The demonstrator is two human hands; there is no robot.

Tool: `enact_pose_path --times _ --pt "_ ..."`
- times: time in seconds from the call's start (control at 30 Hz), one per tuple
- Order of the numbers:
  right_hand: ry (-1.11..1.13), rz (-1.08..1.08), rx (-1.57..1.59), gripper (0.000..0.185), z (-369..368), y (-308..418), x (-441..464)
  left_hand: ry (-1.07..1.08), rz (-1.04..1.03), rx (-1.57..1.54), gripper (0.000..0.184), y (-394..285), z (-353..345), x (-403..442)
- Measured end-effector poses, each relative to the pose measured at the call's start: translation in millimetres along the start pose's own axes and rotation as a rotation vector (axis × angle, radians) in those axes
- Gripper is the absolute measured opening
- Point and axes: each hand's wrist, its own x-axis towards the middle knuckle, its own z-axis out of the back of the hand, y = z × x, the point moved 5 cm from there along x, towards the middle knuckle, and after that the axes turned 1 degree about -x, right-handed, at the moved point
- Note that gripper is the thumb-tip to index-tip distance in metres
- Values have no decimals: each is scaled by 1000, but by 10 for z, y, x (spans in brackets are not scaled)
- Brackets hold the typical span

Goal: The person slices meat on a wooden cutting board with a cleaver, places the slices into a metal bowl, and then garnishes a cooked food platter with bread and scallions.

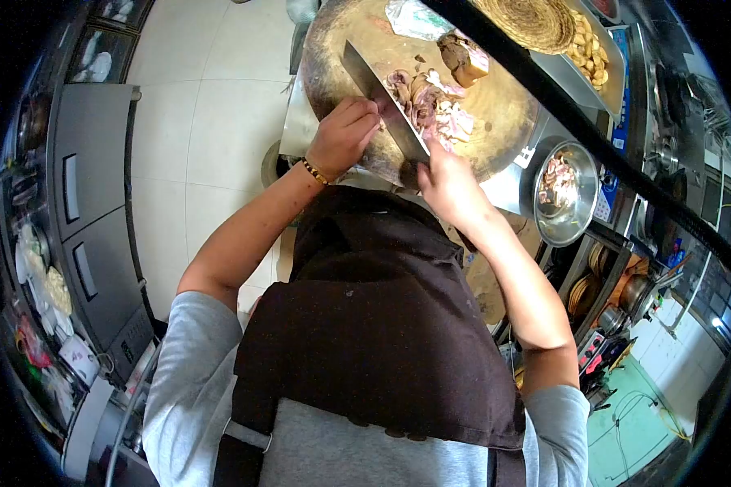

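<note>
A cleaver (pixel 386 108) lies slantwise over a round wooden chopping block (pixel 333 73), its handle gripped in my right hand (pixel 451 185). Against the near side of the blade, my left hand (pixel 345 140) has its fingers bunched together; whatever they pinch is mostly hidden. Just beyond the blade is a pile of sliced meat (pixel 430 105), pink, brown and white. Farther back on the block sits a larger uncut chunk of meat (pixel 464 60), next to a crumpled clear plastic bag (pixel 418 18).
Right of the block stands a metal bowl (pixel 578 219) with cut meat inside. A metal tray (pixel 607 91) of light brown pieces and a woven round mat (pixel 528 23) are at the back right. A dark strap or cable (pixel 577 105) crosses the view. Grey cabinets (pixel 97 195) stand left.
</note>
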Motion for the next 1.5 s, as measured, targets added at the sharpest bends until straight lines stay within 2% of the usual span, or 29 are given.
enact_pose_path --times 0.13,0.2,0.23,0.3,0.33,0.37,0.43,0.5,0.53,0.63,0.7,0.73,0.77,0.83,0.9,0.97,1.0,1.03,1.13,1.23,1.37,1.5 --pt "-142 84 9 27 -74 -118 86 57 -3 14 12 21 -68 -21" --pt "-418 401 13 29 -105 -259 63 89 50 -51 15 68 -78 -6" --pt "-442 401 16 29 -16 -270 12 92 27 -46 15 47 -63 49" --pt "12 -234 844 21 -152 -515 -105 35 67 -81 21 9 -4 88" --pt "-48 -279 1121 14 -155 -548 -186 89 160 -84 25 27 -24 101" --pt "-80 -259 1277 11 -117 -604 -254 95 160 -83 25 -8 -27 129" --pt "-120 -302 1615 11 -127 -771 -366 63 391 -377 25 7 -68 214" --pt "-142 -312 1739 12 -126 -918 -456 66 409 -422 25 108 -168 272" --pt "-154 -317 1801 12 -125 -992 -502 -2 370 -332 26 148 -140 317" --pt "-230 -309 1680 15 -236 -1343 -682 -83 286 -230 34 349 -200 429" --pt "-299 -385 1580 16 -306 -1497 -826 -76 200 39 42 339 -313 505" --pt "-304 -384 1585 16 -365 -1550 -879 5 278 -47 50 360 -428 533" --pt "-313 -409 1579 17 -429 -1602 -935 11 274 -50 50 359 -492 578" --pt "-329 -436 1578 18 -484 -1645 -976 96 30 44 52 241 -626 674" --pt "-293 -442 1584 17 -522 -1570 -926 137 -8 67 56 196 -698 682" --pt "-247 -408 1599 16 -546 -1492 -801 245 39 -66 59 96 -747 673" --pt "-177 -391 1542 15 -573 -1428 -729 233 -59 26 65 -15 -736 659" --pt "-108 -375 1483 13 -612 -1361 -676 240 -65 26 65 -95 -721 641" --pt "-132 -375 1500 14 -660 -1127 -559 211 6 -7 77 -226 -729 645" --pt "-130 -358 1505 13 -648 -972 -512 133 40 3 77 -278 -770 623" --pt "-104 -302 1445 15 -618 -757 -443 132 82 9 75 -325 -856 628" --pt "-95 -181 1472 15 -656 -700 -326 59 149 -70 68 -233 -903 565"
